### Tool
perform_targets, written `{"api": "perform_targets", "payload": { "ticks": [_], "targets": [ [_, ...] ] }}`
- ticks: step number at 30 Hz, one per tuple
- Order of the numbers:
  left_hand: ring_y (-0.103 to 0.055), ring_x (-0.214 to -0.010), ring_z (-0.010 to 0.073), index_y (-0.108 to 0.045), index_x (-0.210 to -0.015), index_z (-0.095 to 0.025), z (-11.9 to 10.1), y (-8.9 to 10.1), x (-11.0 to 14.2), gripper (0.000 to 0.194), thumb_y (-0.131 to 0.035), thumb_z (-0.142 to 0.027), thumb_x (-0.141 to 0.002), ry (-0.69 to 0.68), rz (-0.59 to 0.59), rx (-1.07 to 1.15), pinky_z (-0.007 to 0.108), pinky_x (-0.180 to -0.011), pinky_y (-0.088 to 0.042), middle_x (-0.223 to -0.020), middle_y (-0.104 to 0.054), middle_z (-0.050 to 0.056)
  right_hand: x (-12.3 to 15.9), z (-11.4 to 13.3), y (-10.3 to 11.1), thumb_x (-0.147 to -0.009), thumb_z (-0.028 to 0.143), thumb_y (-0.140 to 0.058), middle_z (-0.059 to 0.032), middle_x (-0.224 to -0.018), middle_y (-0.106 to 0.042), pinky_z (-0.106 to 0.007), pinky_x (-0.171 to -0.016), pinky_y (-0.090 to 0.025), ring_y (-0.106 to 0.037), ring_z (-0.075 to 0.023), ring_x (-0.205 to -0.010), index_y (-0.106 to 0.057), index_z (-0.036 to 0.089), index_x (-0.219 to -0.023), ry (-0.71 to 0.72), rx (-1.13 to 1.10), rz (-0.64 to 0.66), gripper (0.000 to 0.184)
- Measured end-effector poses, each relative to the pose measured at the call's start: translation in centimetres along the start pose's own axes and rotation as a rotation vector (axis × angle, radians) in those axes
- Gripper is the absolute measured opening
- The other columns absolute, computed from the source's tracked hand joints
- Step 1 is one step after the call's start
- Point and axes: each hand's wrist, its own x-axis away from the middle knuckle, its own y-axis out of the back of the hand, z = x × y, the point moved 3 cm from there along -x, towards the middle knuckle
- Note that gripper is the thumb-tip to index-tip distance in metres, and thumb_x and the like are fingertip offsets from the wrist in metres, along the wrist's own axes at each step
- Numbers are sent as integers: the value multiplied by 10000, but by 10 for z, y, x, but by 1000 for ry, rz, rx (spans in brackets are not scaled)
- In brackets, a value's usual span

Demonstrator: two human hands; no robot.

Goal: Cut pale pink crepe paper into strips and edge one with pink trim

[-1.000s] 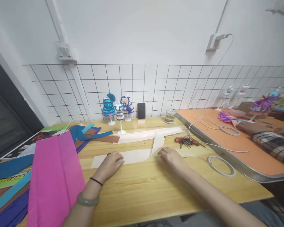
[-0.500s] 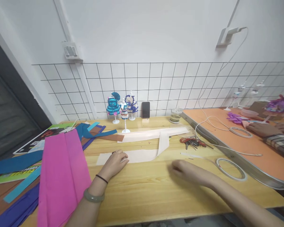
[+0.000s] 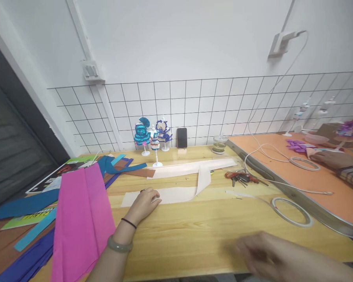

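Note:
My left hand [image 3: 143,203] rests palm down on the left end of a long cream paper strip [image 3: 176,194] on the wooden table [image 3: 194,227], its fingers curled loosely and nothing gripped in them. My right hand [image 3: 261,254] is a motion-blurred shape low over the table's front edge at the right, away from the paper, and its fingers cannot be made out. The strip bends up into a second cream strip [image 3: 191,167] lying further back. A roll of clear tape [image 3: 292,211] lies to the right of the paper.
Pink crepe paper [image 3: 82,219] and blue strips [image 3: 23,203] cover the left side. Paper doll figures [image 3: 153,137], a phone [image 3: 181,138] and a glass jar [image 3: 219,145] stand by the tiled wall. Keys [image 3: 241,177] lie mid-right. Another person's hand [image 3: 326,158] rests on the orange table [image 3: 312,188].
My right hand has left the paper strip and drawn back toward the front right edge of the table, now blurred. My left hand stays on the strip.

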Motion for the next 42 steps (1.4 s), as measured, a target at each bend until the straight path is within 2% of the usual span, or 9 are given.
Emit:
{"api": "perform_targets", "payload": {
  "ticks": [5,7,10,14,20,27,32,37,42],
  "targets": [
    [-531,-787,180,-604,-792,-195,3,-1,1,166,-493,-318,-783,-14,-17,42,286,-717,-395,-796,-574,36,-101,47,-12,-832,157,-402,-96,-936,-588,-296,-776,-395,-523,-168,-891,-573,160,-1011,472,395,-239,248],
    [-531,-765,177,-604,-798,-195,5,-2,1,171,-502,-331,-776,-7,-16,54,285,-702,-398,-784,-570,33,-132,53,-20,-837,198,-420,-103,-920,-580,-328,-796,-370,-502,-186,-909,-562,146,-976,519,590,-246,206],
    [-532,-756,175,-603,-793,-198,6,-3,1,173,-508,-341,-772,2,-9,64,280,-691,-399,-779,-570,31,-158,43,-25,-860,227,-396,-93,-841,-589,-409,-834,-327,-505,-205,-847,-561,140,-889,473,866,-252,189],
    [-537,-746,177,-602,-783,-200,7,-3,-1,181,-503,-351,-771,1,0,71,276,-678,-395,-766,-575,28,-153,18,-21,-844,101,-359,-68,-748,-600,-498,-909,-230,-515,-196,-733,-564,146,-829,407,1117,-297,211],
    [-538,-757,182,-599,-790,-197,6,-2,-2,188,-492,-349,-775,5,12,75,279,-682,-393,-787,-579,36,-122,-19,-9,-800,72,-413,-71,-732,-608,-540,-926,-180,-519,-205,-718,-575,156,-800,232,1153,-339,182],
    [-535,-757,183,-592,-812,-194,9,-4,-3,200,-481,-358,-776,20,31,69,286,-692,-397,-788,-572,31,-96,-51,11,-809,80,-417,-101,-767,-608,-424,-815,-290,-520,-237,-775,-582,148,-825,-17,1023,-413,179],
    [-533,-762,181,-594,-824,-194,11,-6,-3,206,-484,-361,-777,21,33,75,286,-696,-397,-799,-573,34,-85,-72,26,-818,71,-396,-103,-820,-617,-364,-770,-306,-524,-233,-836,-588,160,-860,-105,963,-449,215],
    [-535,-777,189,-599,-815,-202,13,-6,-4,203,-483,-364,-773,23,48,83,292,-703,-401,-813,-581,37,-81,-76,25,-829,79,-361,-112,-1026,-600,-377,-851,-293,-485,-232,-997,-578,167,-1016,-52,849,-591,300],
    [-536,-786,195,-603,-823,-198,12,-5,-3,212,-481,-366,-777,17,48,78,301,-715,-401,-819,-583,43,-92,-73,6,-827,69,-318,-103,-1132,-571,-405,-920,-281,-480,-211,-1050,-544,188,-1120,45,751,-530,388]
  ]
}}
